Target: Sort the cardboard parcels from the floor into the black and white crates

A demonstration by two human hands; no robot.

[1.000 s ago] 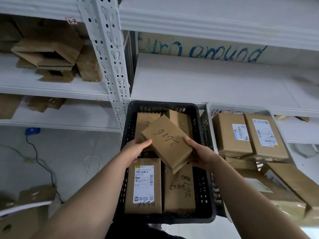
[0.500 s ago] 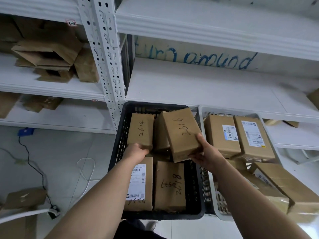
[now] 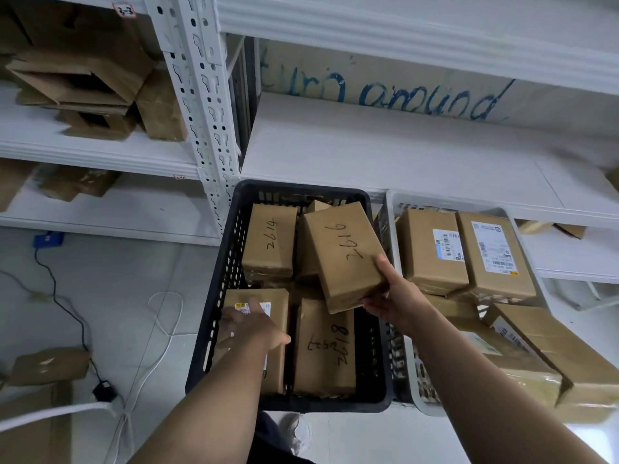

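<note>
My right hand [image 3: 393,298] grips the near right corner of a cardboard parcel marked 2616 [image 3: 341,252], held tilted over the back right of the black crate [image 3: 217,296]. My left hand [image 3: 251,326], blurred and with fingers spread, hovers over the labelled parcel [image 3: 278,306] at the crate's front left and holds nothing. Inside the crate also lie a parcel marked 2614 [image 3: 269,241] and a parcel marked 2618 [image 3: 323,346]. The white crate [image 3: 415,396] stands right of the black one, filled with labelled parcels [image 3: 432,249].
Both crates sit on the floor against white metal shelving [image 3: 385,155]. The upright post [image 3: 201,95] rises left of the black crate. Flattened boxes [image 3: 83,82] lie on the left shelf. Cables [image 3: 160,323], a plug [image 3: 104,391] and a cardboard parcel [image 3: 50,365] lie on the floor at left.
My left hand let go of the 2616 parcel and drew back toward the crate's front left. My right hand carried the parcel farther back and right over the black crate.
</note>
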